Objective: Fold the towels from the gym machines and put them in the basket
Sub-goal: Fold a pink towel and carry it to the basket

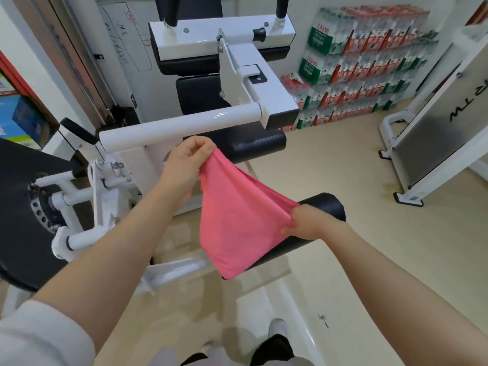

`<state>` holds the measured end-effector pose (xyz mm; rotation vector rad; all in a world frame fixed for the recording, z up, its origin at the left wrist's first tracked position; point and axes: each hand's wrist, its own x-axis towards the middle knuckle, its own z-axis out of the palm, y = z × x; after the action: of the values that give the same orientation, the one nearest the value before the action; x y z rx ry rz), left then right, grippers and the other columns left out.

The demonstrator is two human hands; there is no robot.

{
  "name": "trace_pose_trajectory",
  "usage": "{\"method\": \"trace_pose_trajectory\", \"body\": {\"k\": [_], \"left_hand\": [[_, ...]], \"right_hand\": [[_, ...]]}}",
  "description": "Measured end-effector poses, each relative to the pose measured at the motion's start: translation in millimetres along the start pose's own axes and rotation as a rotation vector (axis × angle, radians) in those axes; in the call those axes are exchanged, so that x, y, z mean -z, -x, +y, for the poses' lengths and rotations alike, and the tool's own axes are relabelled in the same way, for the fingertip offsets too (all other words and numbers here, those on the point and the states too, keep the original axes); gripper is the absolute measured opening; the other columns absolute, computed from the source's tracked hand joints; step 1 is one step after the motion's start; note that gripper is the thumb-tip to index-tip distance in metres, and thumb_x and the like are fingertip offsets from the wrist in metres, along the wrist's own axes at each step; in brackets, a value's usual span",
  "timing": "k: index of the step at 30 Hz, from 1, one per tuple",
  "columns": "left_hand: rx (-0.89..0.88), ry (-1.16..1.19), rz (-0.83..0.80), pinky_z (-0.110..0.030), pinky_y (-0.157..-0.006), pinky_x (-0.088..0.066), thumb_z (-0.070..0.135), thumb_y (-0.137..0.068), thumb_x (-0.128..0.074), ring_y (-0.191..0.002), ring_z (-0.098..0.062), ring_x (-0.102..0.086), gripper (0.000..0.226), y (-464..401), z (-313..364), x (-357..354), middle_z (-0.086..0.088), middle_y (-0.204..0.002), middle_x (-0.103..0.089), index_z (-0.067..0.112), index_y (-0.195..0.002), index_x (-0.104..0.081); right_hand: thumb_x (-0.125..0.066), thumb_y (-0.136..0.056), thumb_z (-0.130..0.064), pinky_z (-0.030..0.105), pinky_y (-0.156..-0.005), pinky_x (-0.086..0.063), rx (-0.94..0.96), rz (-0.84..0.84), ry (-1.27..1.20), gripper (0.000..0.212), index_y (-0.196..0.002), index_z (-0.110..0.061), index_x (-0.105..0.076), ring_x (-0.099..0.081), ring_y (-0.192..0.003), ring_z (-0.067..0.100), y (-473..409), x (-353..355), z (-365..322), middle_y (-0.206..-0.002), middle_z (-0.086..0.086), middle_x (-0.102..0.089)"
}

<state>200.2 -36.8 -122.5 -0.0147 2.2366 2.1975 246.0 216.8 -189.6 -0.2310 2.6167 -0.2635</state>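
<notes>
Head view, looking down past both forearms, and I've got a pink towel (pixel 232 220) stretched between two hands in front of a white gym machine (pixel 184 125). My left hand (pixel 188 161) is up high, fingers curled tight, pinching one bunched corner of the towel just below the machine's white crossbar. My right hand (pixel 307 223) is lower and off to the right, fingers and thumb clamped on another gathered edge. Between the two grips the cloth pulls taut along its top, then sags into a loose pouch that hangs down to a rounded point.

That hanging part drapes in front of a black foam roller pad (pixel 324 210), which sticks out behind my right hand; I can't tell whether the towel touches it. Behind the left hand sits a black padded seat (pixel 253 143). Far left, a dark round weight plate (pixel 18 207) on white brackets.

Beige floor (pixel 343 159) all round. Against the back wall on the right, shrink-wrapped packs of bottled water (pixel 364 62) stacked high. Far right, another white machine frame with a grey panel (pixel 433 133). Down at the bottom edge, a white shoe (pixel 277 327) shows.
</notes>
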Motion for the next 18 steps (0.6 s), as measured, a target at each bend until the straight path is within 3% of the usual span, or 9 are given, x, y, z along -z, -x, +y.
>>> {"method": "trace_pose_trajectory", "body": {"k": [3,5,7,10,13,15,18], "left_hand": [[0.031,0.096,0.181,-0.019,-0.061,-0.036,0.015,-0.093,-0.052,-0.066,-0.003,-0.045,0.020,-6.4,-6.2,-7.9,0.012,-0.071,-0.054,0.024,-0.077,-0.060],[0.006,0.123,0.236,-0.019,-0.066,-0.038,0.015,-0.094,-0.051,-0.069,-0.003,-0.046,0.019,-11.6,-7.7,-8.5,0.009,-0.075,-0.053,0.024,-0.079,-0.059],[-0.048,0.169,0.219,-0.022,-0.069,-0.037,0.014,-0.096,-0.048,-0.070,-0.006,-0.046,0.020,-16.0,-8.3,-8.7,0.005,-0.077,-0.052,0.022,-0.079,-0.057],[-0.112,0.177,0.209,-0.026,-0.071,-0.037,0.018,-0.095,-0.048,-0.076,-0.011,-0.046,0.022,-22.0,-6.9,-8.5,-0.001,-0.083,-0.054,0.027,-0.077,-0.058],[-0.137,0.114,0.254,-0.025,-0.067,-0.035,0.017,-0.096,-0.046,-0.070,-0.008,-0.044,0.024,-26.3,-11.1,-12.5,0.003,-0.078,-0.053,0.028,-0.077,-0.056],[-0.131,0.079,0.296,-0.024,-0.067,-0.035,0.015,-0.097,-0.045,-0.068,-0.006,-0.042,0.022,-29.9,-15.6,-18.1,0.005,-0.075,-0.051,0.025,-0.080,-0.054],[-0.089,0.062,0.393,-0.024,-0.067,-0.035,0.015,-0.097,-0.044,-0.067,-0.004,-0.042,0.021,-39.3,-19.7,-25.2,0.006,-0.075,-0.050,0.023,-0.081,-0.053]], "right_hand": [[-0.048,-0.090,-0.038,0.038,-0.075,-0.048,0.067,0.312,0.132,0.036,-0.113,-0.011,-0.049,-0.061,-0.091,0.031,-9.4,18.2,26.5,-0.104,0.008,-0.065],[-0.043,-0.093,-0.038,0.041,-0.077,-0.049,0.132,0.455,0.199,0.034,-0.115,-0.013,-0.048,-0.061,-0.090,0.030,-14.1,29.5,40.6,-0.102,0.007,-0.066],[-0.044,-0.094,-0.026,0.043,-0.076,-0.051,0.178,0.532,0.276,0.023,-0.113,-0.014,-0.050,-0.061,-0.089,0.029,-20.3,42.0,50.9,-0.101,0.006,-0.066],[-0.060,-0.079,-0.003,0.038,-0.066,-0.051,0.248,0.650,0.461,0.015,-0.092,-0.011,-0.060,-0.060,-0.076,0.029,-31.9,58.4,66.1,-0.084,0.008,-0.067],[-0.074,-0.069,-0.009,0.034,-0.074,-0.039,0.277,0.911,0.571,0.009,-0.069,-0.015,-0.067,-0.062,-0.074,0.027,-44.3,67.9,77.8,-0.072,0.002,-0.066],[-0.079,-0.067,-0.019,0.035,-0.081,-0.029,0.196,0.952,0.570,0.014,-0.060,-0.017,-0.067,-0.060,-0.085,0.026,-54.8,76.5,81.8,-0.078,0.001,-0.064],[-0.080,-0.064,-0.021,0.039,-0.083,-0.027,0.126,0.900,0.482,0.012,-0.059,-0.015,-0.071,-0.045,-0.102,0.030,-72.4,93.4,90.9,-0.098,0.009,-0.066]]}}
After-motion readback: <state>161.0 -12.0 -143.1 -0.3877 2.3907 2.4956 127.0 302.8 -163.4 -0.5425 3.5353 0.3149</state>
